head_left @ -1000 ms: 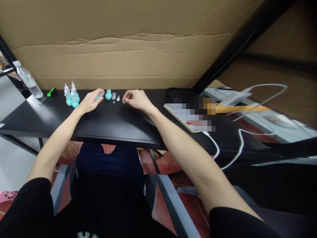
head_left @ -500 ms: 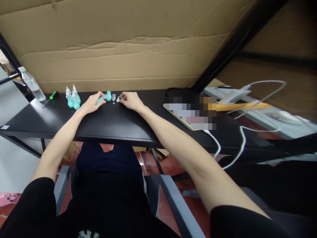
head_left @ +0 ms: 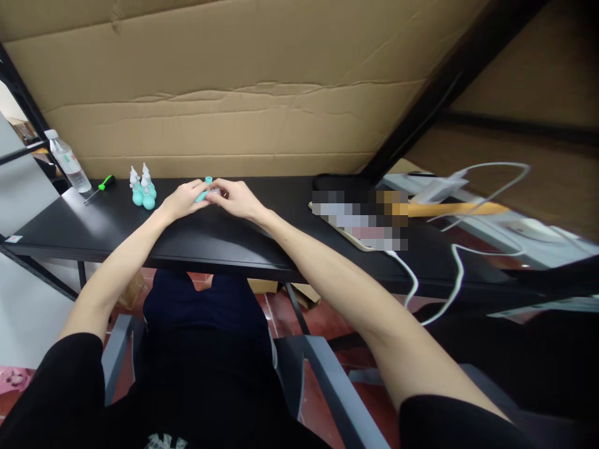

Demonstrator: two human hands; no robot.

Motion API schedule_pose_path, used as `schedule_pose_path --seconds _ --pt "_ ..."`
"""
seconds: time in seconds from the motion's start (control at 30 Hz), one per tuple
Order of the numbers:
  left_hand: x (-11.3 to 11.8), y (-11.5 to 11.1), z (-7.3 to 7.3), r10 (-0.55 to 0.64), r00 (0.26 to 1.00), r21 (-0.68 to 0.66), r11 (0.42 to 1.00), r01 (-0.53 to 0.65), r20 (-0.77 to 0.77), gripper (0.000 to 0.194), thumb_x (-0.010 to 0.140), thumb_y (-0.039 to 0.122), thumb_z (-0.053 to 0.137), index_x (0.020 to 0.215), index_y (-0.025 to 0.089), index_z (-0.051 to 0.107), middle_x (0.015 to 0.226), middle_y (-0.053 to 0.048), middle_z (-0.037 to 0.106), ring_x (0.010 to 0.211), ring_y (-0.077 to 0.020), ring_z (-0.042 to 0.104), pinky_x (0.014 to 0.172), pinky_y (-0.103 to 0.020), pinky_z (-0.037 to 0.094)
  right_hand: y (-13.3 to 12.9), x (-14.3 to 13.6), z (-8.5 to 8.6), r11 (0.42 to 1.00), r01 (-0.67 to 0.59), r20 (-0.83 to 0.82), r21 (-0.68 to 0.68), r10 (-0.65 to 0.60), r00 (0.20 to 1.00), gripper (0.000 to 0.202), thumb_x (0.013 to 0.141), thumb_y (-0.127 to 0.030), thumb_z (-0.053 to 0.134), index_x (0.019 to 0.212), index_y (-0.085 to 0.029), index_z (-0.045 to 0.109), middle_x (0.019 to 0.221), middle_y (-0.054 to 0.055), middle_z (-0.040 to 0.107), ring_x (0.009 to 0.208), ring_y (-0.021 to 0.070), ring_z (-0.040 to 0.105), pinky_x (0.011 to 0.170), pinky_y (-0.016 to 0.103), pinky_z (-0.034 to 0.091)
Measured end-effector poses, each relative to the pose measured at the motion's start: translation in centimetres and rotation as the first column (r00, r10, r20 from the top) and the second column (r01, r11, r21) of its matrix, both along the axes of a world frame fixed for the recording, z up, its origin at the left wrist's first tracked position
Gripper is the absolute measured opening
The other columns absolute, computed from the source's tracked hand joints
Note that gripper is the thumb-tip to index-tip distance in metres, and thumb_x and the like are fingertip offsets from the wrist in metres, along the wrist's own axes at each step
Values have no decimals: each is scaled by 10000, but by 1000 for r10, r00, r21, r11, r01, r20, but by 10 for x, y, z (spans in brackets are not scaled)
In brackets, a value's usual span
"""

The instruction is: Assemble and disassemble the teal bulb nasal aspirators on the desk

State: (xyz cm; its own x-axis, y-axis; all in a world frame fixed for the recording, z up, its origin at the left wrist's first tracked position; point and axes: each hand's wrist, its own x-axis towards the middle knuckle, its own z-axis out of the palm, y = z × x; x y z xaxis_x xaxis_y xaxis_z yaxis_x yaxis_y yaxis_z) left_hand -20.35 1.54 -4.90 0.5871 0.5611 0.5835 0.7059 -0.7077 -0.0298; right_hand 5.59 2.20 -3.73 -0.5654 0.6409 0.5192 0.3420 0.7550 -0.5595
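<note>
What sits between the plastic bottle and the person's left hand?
In the head view, a green-and-black screwdriver, then a cluster of teal bulbs nearer the left hand.

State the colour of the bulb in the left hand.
Turquoise: the bulb in the left hand shows best in the head view.

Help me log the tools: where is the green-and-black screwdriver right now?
In the head view, the green-and-black screwdriver lies toward the left end of the black table, between the clear bottle and the white-tipped teal bulbs.
</note>
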Motion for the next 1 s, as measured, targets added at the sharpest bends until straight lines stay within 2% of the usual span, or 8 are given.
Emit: schedule_pose_path --seconds 0.17,0.27,0.4,0.5,0.57,0.7,0.9,1.0 --pt "11 -14 11 -45 994 -83 995 53 100 546 1259 650 596 1246 166 846 1187 -167 906 1076 -270 879 1046 -366 663 -5 -1 4 999 32 -57 -1 -32 998 257 1099 -469 714 968 -250 744 837 41 826 799 237 728 875 360 573" --pt "13 -22 17 32 985 -223 975 7 169 547 1257 663 581 1258 175 827 1112 -116 914 988 -243 862 1003 -334 634 -3 3 3 997 -14 -162 -75 1 987 267 1045 -502 736 926 -264 720 857 55 836 786 238 735 850 372 596" --pt "10 -25 16 98 984 -365 930 -37 149 538 1237 714 528 1305 215 717 977 -56 845 849 -234 781 893 -336 577 -3 5 0 986 -107 -264 -130 69 962 222 976 -487 777 945 -275 718 908 62 849 792 236 755 867 401 637" --pt "8 -24 13 67 980 -426 904 18 185 570 1204 807 494 1334 261 592 892 -25 780 774 -230 710 851 -349 551 -6 4 -1 985 -124 -300 -116 85 950 345 920 -562 899 988 -276 719 980 65 866 890 249 787 923 413 657" --pt "9 -24 12 28 976 -456 887 76 217 593 1173 850 495 1328 278 516 957 -53 814 828 -253 742 891 -384 584 -8 3 -1 986 -120 -311 -118 78 947 393 914 -597 931 997 -278 717 995 59 869 905 247 787 935 416 667" --pt "11 -26 11 -31 982 -508 853 123 185 600 1127 864 523 1290 292 443 1098 -102 866 939 -293 822 982 -440 631 -10 3 -1 975 -120 -258 -185 70 964 365 967 -593 914 937 -286 718 873 29 839 805 235 772 914 433 698" --pt "6 -20 4 -35 986 -491 864 111 161 689 1128 950 493 1315 287 484 995 -88 836 868 -302 816 874 -450 655 -7 3 -6 955 -195 -328 -225 114 938 339 941 -562 932 910 -275 754 856 43 840 763 228 781 878 439 728" --pt "4 -16 0 -46 985 -470 875 121 167 726 1128 984 482 1351 294 516 954 -60 817 821 -287 796 885 -468 672 -5 2 -8 945 -200 -334 -259 107 937 363 934 -574 969 918 -273 768 852 39 838 770 225 783 885 436 736"
